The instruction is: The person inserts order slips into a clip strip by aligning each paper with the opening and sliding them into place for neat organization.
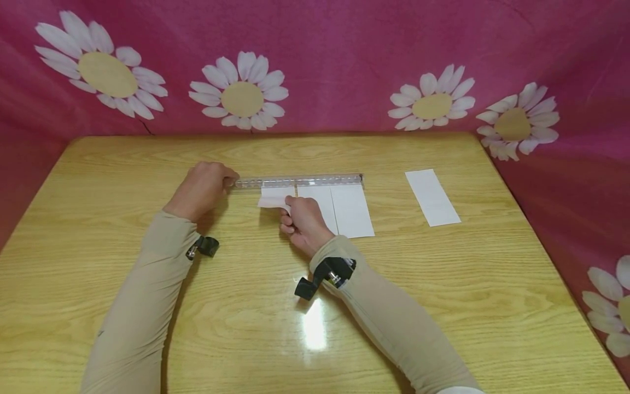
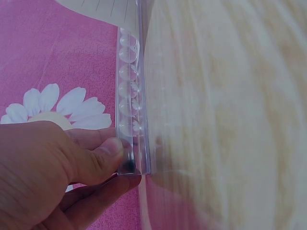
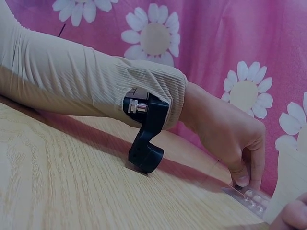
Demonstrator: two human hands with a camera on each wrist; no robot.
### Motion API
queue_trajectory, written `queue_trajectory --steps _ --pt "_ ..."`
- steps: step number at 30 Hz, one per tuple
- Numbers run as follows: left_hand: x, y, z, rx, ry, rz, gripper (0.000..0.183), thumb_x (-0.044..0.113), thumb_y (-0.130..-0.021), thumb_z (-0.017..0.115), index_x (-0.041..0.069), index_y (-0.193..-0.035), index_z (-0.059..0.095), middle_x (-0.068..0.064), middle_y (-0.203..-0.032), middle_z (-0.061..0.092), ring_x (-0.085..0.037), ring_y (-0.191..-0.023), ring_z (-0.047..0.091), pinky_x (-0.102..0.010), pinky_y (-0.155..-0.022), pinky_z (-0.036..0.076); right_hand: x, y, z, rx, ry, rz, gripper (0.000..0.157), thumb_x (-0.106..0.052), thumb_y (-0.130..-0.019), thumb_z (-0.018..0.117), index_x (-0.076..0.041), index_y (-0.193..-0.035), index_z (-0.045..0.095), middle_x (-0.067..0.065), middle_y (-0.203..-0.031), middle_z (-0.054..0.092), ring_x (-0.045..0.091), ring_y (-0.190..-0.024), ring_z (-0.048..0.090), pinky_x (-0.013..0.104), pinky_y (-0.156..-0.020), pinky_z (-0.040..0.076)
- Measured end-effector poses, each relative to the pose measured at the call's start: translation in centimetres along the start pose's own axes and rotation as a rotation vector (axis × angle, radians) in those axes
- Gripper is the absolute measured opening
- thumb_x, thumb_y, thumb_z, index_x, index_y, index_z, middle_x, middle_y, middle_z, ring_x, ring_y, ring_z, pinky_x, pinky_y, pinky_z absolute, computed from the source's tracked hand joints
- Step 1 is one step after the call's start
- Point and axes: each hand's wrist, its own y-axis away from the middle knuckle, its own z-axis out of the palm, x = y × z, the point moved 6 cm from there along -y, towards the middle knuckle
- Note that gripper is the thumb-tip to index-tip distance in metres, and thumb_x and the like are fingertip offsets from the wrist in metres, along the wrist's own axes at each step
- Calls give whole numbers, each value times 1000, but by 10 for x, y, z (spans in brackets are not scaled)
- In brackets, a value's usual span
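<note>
A long clear plastic strip (image 1: pixel 330 181) with a row of round shapes lies across the top ends of several white paper slips. My left hand (image 1: pixel 204 183) pinches the strip's left end between thumb and fingers, as the left wrist view shows on the strip (image 2: pixel 127 103). The leftmost paper slip (image 1: pixel 272 202) is pinched in my right hand (image 1: pixel 306 221); its lower part is bent up off the table. To its right, a middle slip (image 1: pixel 321 200) and a right slip (image 1: pixel 353 213) lie flat side by side. Lined marks show on the lifted paper (image 2: pixel 108 10) in the left wrist view.
Another white slip (image 1: pixel 433 198) lies apart, tilted, on the right side of the wooden table (image 1: pixel 236 317). A pink cloth (image 1: pixel 334 65) with daisies hangs behind the table's far edge. A black camera mount (image 1: pixel 327 276) juts from the right sleeve.
</note>
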Motion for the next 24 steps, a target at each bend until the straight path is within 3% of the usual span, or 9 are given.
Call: queue_trajectory --steps 10,24 --pt "0 0 0 -3 4 -5 35 -13 -89 57 0 -114 77 -21 -113 76 -33 -99 68 -52 -94 56 -1 1 -2 -5 11 3 13 -13 -109 41 -8 -96 40 -1 -67 43 3 -47 30 16 -41 21" --pt "1 1 0 -2 2 -6 36 -13 -88 56 2 -112 78 -20 -112 76 -33 -99 68 -52 -93 55 0 0 -3 3 14 4 12 -13 -109 42 -6 -100 44 -1 -65 44 2 -47 32 16 -41 22"
